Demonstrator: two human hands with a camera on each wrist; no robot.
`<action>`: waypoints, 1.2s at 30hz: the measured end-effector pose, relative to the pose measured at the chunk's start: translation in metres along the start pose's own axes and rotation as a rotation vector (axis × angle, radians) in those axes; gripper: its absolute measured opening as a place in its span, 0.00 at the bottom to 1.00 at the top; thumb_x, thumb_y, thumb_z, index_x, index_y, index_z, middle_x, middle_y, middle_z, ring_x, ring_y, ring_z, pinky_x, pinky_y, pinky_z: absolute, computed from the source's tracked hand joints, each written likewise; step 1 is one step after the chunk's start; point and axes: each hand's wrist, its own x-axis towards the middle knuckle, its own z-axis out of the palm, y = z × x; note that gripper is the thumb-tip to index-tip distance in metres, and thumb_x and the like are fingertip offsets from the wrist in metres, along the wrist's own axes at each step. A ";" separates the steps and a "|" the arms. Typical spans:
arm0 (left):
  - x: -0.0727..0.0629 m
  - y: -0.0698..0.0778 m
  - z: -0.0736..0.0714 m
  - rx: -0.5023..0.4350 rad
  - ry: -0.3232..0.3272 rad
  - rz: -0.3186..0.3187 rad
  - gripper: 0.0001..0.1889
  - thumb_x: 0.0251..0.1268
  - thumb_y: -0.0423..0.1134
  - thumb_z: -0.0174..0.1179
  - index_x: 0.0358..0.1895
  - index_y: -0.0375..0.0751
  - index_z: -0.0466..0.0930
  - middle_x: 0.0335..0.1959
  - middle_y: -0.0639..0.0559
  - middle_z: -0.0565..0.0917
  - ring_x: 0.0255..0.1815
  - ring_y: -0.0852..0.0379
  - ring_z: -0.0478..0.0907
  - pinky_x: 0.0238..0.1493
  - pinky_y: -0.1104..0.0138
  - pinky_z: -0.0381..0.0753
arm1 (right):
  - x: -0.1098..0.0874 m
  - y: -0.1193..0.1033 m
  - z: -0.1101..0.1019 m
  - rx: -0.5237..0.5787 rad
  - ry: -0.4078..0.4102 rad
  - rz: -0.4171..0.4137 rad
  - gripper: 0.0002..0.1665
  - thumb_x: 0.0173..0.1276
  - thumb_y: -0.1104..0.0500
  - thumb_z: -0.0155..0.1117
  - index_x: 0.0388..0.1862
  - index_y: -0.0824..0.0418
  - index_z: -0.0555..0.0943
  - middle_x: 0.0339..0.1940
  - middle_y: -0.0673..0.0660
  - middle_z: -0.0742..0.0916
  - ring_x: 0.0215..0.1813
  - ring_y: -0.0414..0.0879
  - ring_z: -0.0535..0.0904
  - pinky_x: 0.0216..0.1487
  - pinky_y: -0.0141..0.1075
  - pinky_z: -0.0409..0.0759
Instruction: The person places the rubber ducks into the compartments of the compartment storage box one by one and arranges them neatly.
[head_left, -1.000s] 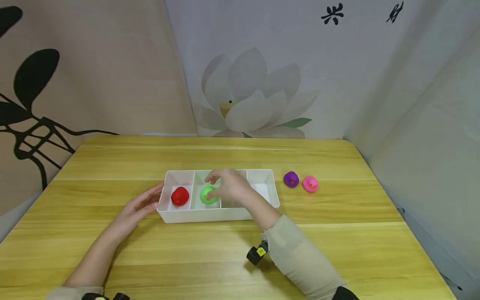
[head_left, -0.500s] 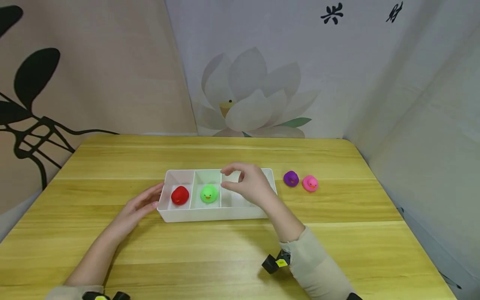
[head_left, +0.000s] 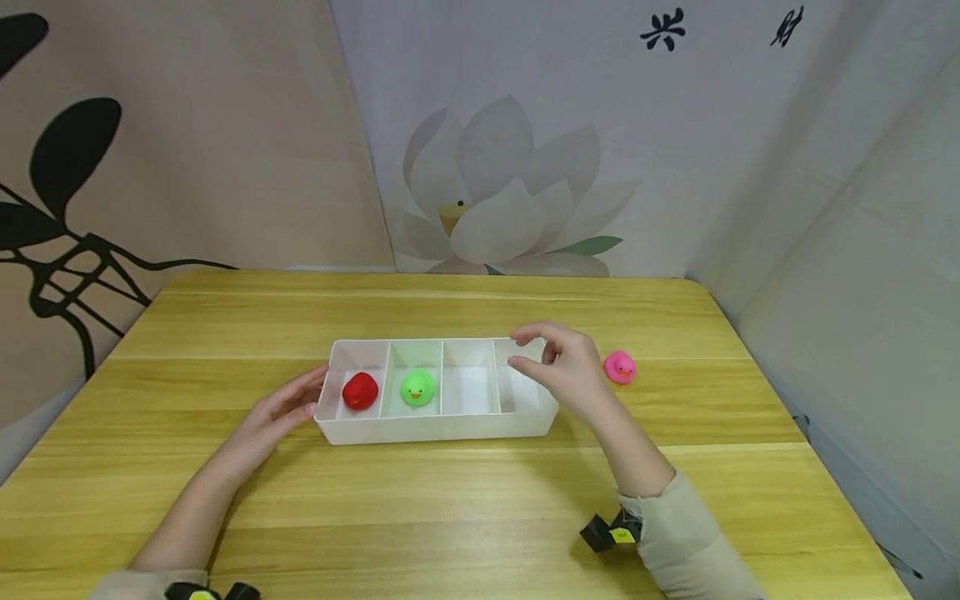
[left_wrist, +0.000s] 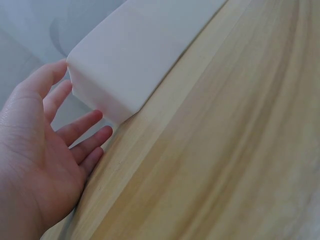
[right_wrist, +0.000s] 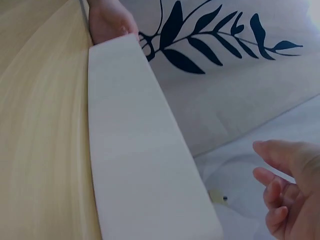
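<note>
Holding a red toy (head_left: 360, 392) and green duck (head_left: 417, 387), the tray (head_left: 433, 430) stands on the table (head_left: 450, 525), left of a pink duck (head_left: 620, 367); the spread left hand (head_left: 281, 407) touches its left end; the right hand (head_left: 562, 362), fingertips parted, hovers above its right.

A yellow-brown, wood-grained table (head_left: 465, 500) is standing before a beige wall covering (head_left: 225, 150) and a creased whitish wall covering (head_left: 750, 150). Black printed leaves (head_left: 75, 146) are spreading across the beige covering; a pale printed lotus flower (head_left: 506, 196) is showing on the whitish covering, below 2 black brush-stroke characters (head_left: 663, 32).
</note>
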 end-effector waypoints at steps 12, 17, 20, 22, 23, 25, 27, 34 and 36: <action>0.000 0.000 0.001 -0.006 0.000 -0.009 0.26 0.75 0.36 0.48 0.74 0.45 0.57 0.67 0.35 0.65 0.61 0.67 0.66 0.52 0.72 0.70 | -0.018 0.048 -0.041 -0.068 0.103 0.041 0.16 0.56 0.61 0.75 0.44 0.59 0.85 0.33 0.53 0.82 0.24 0.46 0.69 0.21 0.30 0.66; 0.000 0.000 0.001 0.000 0.001 -0.013 0.26 0.75 0.36 0.48 0.74 0.45 0.58 0.67 0.36 0.66 0.61 0.66 0.66 0.52 0.72 0.70 | -0.026 0.065 -0.059 -0.106 0.119 0.093 0.16 0.58 0.61 0.74 0.46 0.59 0.84 0.37 0.54 0.83 0.24 0.46 0.68 0.20 0.30 0.65; 0.000 0.001 0.001 0.001 0.000 -0.015 0.26 0.75 0.37 0.48 0.74 0.45 0.58 0.67 0.36 0.66 0.61 0.66 0.66 0.52 0.72 0.70 | -0.029 0.075 -0.069 -0.107 0.126 0.134 0.17 0.58 0.61 0.73 0.47 0.59 0.83 0.41 0.57 0.83 0.24 0.46 0.68 0.20 0.31 0.66; 0.000 0.001 0.000 0.001 0.001 -0.015 0.26 0.75 0.37 0.47 0.74 0.45 0.58 0.67 0.36 0.66 0.61 0.66 0.66 0.52 0.72 0.70 | -0.031 0.082 -0.075 -0.112 0.126 0.163 0.18 0.59 0.61 0.73 0.48 0.59 0.82 0.42 0.58 0.83 0.25 0.46 0.68 0.19 0.31 0.65; 0.000 0.001 0.000 0.000 0.001 -0.015 0.26 0.75 0.37 0.47 0.74 0.45 0.58 0.67 0.36 0.66 0.61 0.66 0.66 0.52 0.72 0.70 | -0.032 0.085 -0.078 -0.117 0.124 0.175 0.18 0.59 0.60 0.72 0.49 0.59 0.82 0.43 0.59 0.83 0.25 0.46 0.68 0.19 0.32 0.65; 0.000 0.001 0.000 0.001 0.002 -0.016 0.26 0.75 0.37 0.47 0.74 0.46 0.58 0.66 0.36 0.67 0.61 0.66 0.66 0.52 0.72 0.70 | -0.033 0.091 -0.083 -0.128 0.117 0.196 0.19 0.60 0.59 0.72 0.51 0.59 0.82 0.44 0.60 0.83 0.25 0.45 0.67 0.18 0.32 0.64; 0.001 0.000 0.001 -0.003 -0.001 -0.014 0.26 0.75 0.37 0.47 0.74 0.45 0.58 0.66 0.36 0.67 0.61 0.65 0.66 0.52 0.72 0.70 | -0.034 0.097 -0.088 -0.136 0.113 0.207 0.20 0.60 0.58 0.72 0.51 0.59 0.81 0.45 0.59 0.83 0.24 0.44 0.67 0.17 0.32 0.63; 0.001 0.001 0.001 0.002 0.002 -0.017 0.26 0.75 0.36 0.48 0.74 0.43 0.58 0.67 0.35 0.66 0.60 0.67 0.66 0.52 0.72 0.70 | -0.035 0.117 -0.096 -0.142 0.084 0.222 0.23 0.61 0.58 0.71 0.55 0.62 0.80 0.48 0.59 0.82 0.24 0.42 0.67 0.18 0.31 0.65; 0.000 0.001 0.001 0.001 0.003 -0.018 0.26 0.75 0.36 0.48 0.74 0.43 0.58 0.67 0.35 0.66 0.60 0.66 0.66 0.52 0.72 0.70 | -0.035 0.122 -0.096 -0.144 0.071 0.235 0.24 0.62 0.57 0.71 0.56 0.62 0.79 0.49 0.60 0.82 0.25 0.43 0.67 0.19 0.31 0.66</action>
